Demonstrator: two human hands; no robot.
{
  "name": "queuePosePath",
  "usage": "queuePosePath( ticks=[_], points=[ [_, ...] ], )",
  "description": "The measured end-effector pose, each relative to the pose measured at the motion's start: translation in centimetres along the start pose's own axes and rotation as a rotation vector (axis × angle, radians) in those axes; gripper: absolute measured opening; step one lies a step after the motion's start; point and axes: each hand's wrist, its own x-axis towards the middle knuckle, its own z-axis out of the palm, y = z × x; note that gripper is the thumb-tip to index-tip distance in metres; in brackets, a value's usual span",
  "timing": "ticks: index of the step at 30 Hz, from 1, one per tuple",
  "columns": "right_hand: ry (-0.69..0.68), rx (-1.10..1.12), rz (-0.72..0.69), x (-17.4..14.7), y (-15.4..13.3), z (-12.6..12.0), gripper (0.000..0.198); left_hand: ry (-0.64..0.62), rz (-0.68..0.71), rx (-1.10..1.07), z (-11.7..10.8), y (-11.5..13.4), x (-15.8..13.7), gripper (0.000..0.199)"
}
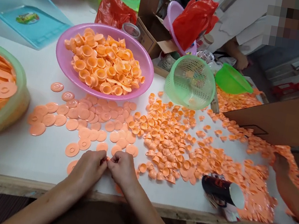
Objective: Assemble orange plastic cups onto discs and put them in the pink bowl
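Note:
Near the front of the table, my left hand (92, 164) and my right hand (123, 168) meet fingertip to fingertip. Both are closed in a pinch. A speck of orange shows between them, but the fingers hide what it is. Just beyond the hands lie flat orange toy saucers (83, 144), loosely spread and partly overlapping. To the right of my right hand is a wide heap of small orange toy cups (165, 145). Past the saucers stands a pink bowl (60, 59) filled with orange toy cups.
A pale green basket (21, 106) of larger orange discs stands at left, below a blue scoop tray (44, 29). A green colander (187, 99) leans beyond the cups. A dark cylinder (215, 190) lies near the front edge. Another person's hand (281, 164) touches the pile at right.

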Motion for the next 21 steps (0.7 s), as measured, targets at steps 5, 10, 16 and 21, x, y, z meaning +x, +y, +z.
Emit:
queuePosePath(
  ticks=[5, 10, 16, 21],
  points=[
    [0.117, -0.034, -0.059, -1.1, 0.2, 0.6, 0.018, 0.052, 0.078, -0.061, 0.5, -0.6, -0.6, 0.018],
    [0.17, 0.056, -0.277, -2.4, 0.9, 0.2, 0.017, 0.102, 0.123, -0.221, -0.6, -1.1, -1.5, 0.019],
    [0.344, 0.204, -0.565, -4.5, 1.9, 0.1, 0.014, 0.101, 0.166, -0.585, -1.2, -0.4, -3.6, 0.035],
    [0.332, 0.22, -0.534, -4.6, 1.8, 0.0, 0.007, 0.033, 0.104, -0.712, -1.2, 0.0, -3.7, 0.036]
  ],
)
